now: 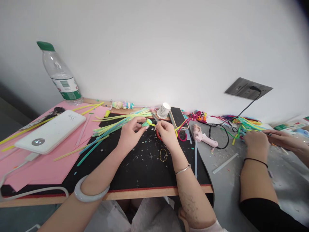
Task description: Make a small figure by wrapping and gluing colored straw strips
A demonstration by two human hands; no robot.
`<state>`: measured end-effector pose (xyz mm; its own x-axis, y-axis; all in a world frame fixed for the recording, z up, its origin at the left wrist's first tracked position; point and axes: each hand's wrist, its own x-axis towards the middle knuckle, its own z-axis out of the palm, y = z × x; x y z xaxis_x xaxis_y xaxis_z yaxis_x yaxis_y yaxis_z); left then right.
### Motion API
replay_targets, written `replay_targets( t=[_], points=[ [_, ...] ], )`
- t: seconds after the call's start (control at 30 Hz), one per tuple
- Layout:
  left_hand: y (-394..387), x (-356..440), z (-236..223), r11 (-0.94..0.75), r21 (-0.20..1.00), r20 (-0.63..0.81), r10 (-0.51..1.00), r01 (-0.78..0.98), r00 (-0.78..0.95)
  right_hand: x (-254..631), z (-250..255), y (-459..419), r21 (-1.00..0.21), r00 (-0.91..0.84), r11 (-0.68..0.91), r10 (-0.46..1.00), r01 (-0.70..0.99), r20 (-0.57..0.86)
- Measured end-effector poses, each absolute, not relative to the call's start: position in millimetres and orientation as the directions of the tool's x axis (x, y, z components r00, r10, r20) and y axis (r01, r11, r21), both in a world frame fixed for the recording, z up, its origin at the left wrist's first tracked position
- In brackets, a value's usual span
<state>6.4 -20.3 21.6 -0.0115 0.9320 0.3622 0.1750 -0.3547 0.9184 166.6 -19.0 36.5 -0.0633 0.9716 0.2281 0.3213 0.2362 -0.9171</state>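
My left hand (132,131) is pinched shut on a small green piece of pipe cleaner (146,123), above the black mat (135,170). My right hand (167,133) is closed on a yellow pipe cleaner (151,123) that meets the green piece between my fingertips. The yellow strand's tail (179,127) sticks out past the right hand. A grey blade tip (154,116) and a red loop (158,135) show around that hand, perhaps scissors; I cannot tell whether they are held or lying. Several green, yellow and blue pipe cleaners (108,129) lie left of my hands.
Behind my hands stand a paper cup (163,110) and a phone (177,116). At right lies a pink glue gun (202,137), near a co-worker's hands (256,140). On pink paper (60,167) at left are a power bank (51,131) and a bottle (61,75).
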Motion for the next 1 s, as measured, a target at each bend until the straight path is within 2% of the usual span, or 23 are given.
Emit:
replay_targets(
  t=[0.13,0.5,0.7,1.0],
  points=[
    [-20.5,6.4,20.8,-0.325,0.934,0.329,0.944,0.149,-0.005,167.0,36.1,-18.6,-0.921,-0.055,0.233,0.972,0.313,0.227],
    [-20.3,8.4,25.9,-0.075,0.987,0.090,0.991,-0.145,0.100,167.1,36.3,-18.1,-0.913,-0.032,0.242,0.969,0.328,0.246],
    [-22.7,8.6,28.9,0.117,0.944,-0.063,0.982,-0.309,0.178,167.2,37.7,-18.5,-0.908,-0.035,0.254,0.966,0.334,0.258],
    [-18.8,4.6,22.9,0.269,0.832,-0.131,0.945,-0.485,0.299,168.9,39.4,-18.2,-0.903,-0.029,0.258,0.964,0.344,0.265]
  ],
)
